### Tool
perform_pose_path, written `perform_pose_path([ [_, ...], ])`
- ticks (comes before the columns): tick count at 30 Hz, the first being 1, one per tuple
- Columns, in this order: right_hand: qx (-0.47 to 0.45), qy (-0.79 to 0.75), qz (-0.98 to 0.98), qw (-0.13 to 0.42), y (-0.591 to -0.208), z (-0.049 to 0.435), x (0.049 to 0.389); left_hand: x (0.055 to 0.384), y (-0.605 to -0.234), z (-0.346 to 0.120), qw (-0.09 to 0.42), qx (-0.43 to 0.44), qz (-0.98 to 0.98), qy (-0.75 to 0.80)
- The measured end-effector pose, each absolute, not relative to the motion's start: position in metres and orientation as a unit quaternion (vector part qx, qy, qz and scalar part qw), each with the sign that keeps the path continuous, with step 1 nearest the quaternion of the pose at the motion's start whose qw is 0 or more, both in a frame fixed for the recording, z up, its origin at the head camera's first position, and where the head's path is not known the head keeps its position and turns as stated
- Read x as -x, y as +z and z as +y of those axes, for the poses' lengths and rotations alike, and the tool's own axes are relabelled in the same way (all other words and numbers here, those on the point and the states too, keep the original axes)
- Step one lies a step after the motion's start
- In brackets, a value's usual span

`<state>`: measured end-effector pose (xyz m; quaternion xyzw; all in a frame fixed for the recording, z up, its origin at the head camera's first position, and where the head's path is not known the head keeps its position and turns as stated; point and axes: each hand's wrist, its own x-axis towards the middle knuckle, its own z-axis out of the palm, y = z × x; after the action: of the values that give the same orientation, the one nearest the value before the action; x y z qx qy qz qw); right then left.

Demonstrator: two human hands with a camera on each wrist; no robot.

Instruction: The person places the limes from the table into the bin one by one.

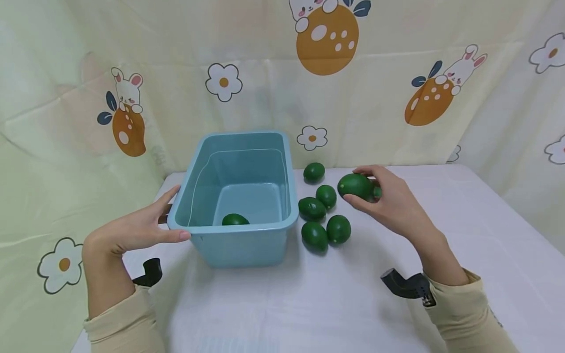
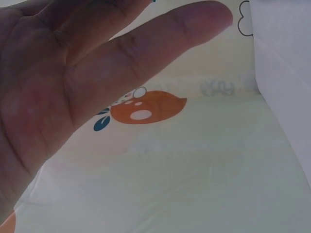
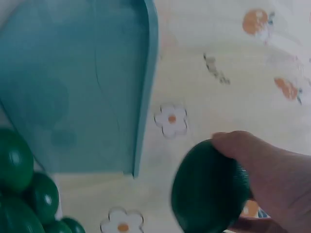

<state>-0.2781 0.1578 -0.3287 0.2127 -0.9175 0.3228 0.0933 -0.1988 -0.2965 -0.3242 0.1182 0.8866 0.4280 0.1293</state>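
A light blue plastic tub (image 1: pixel 247 247) stands on the white table, with one green lime (image 1: pixel 235 219) visible inside. At its near left corner, my left hand (image 1: pixel 137 228) touches the tub, thumb stretched along the front rim and fingers against the side. My right hand (image 1: pixel 393 201) holds a lime (image 1: pixel 354 186) right of the tub, between thumb and fingers. More green (image 1: pixel 377 192) shows behind that lime, partly hidden by the hand. The right wrist view shows the held lime (image 3: pixel 209 189) close up. Several limes (image 1: pixel 314 236) lie beside the tub's right wall.
A pale patterned curtain (image 1: pixel 265 98) hangs behind and at both sides of the table. The white tabletop (image 1: pixel 282 304) extends in front of the tub and to the right. One lime (image 1: pixel 314 172) sits farther back near the curtain.
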Motion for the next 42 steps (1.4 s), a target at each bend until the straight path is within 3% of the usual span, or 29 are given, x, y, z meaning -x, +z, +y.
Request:
perform_pose_path([
  [8,-0.265,0.427,-0.842,0.198,-0.331,0.117,0.25,0.199,-0.324,-0.296,0.13,-0.114,0.885,0.432],
  [11,-0.291,0.466,-0.808,0.213,-0.336,0.107,0.243,0.199,-0.325,-0.295,0.132,-0.112,0.884,0.434],
  [26,-0.343,0.555,-0.738,0.174,-0.365,0.07,0.238,0.202,-0.326,-0.298,0.132,-0.117,0.882,0.438],
  [33,-0.369,0.447,-0.793,0.19,-0.367,0.07,0.235,0.202,-0.326,-0.298,0.131,-0.113,0.882,0.439],
  [42,-0.441,0.299,-0.839,0.109,-0.374,0.066,0.229,0.202,-0.327,-0.297,0.133,-0.11,0.883,0.437],
])
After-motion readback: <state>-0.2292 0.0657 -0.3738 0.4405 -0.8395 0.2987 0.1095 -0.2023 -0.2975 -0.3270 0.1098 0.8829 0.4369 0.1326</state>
